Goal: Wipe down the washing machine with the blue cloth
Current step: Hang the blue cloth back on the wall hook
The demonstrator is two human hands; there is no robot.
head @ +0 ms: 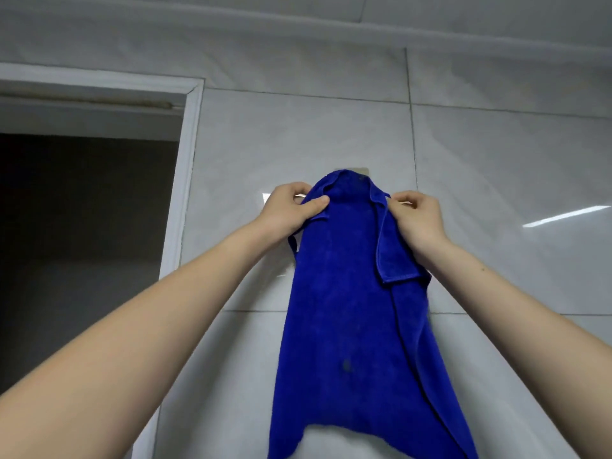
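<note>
Blue cloth hangs against the tiled wall, its top bunched between the two hands and its long body dropping below them. The left hand pinches the upper left edge, thumb on the front of the fabric. The right hand grips the folded flap opposite, fingers curled. Just above both hands a small plate peeks out behind the cloth's peak. A dark doorway sits left of the left hand.
</note>
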